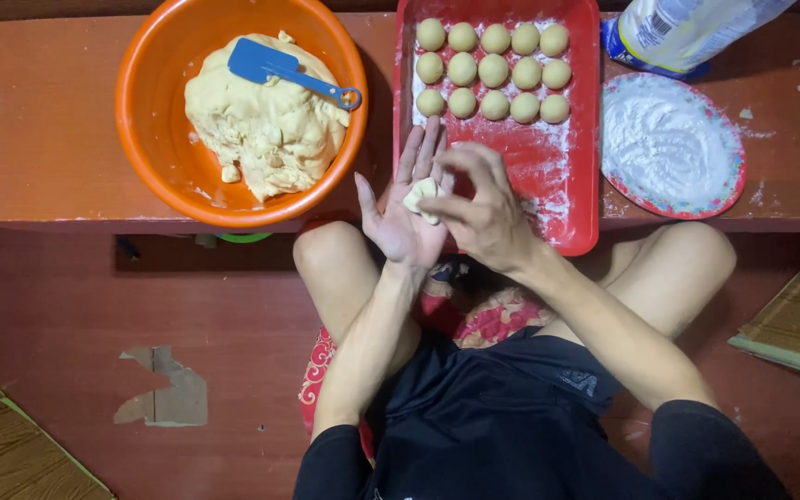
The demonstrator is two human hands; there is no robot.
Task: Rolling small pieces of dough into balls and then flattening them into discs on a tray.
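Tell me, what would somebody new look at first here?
Probably the big orange bowl at the top left, full of yellow dough with a blue scraper lying on it. Next, the red tray beside it, holding rows of little dough balls. In the middle, the left hand lies open under a dough piece that the right hand presses.
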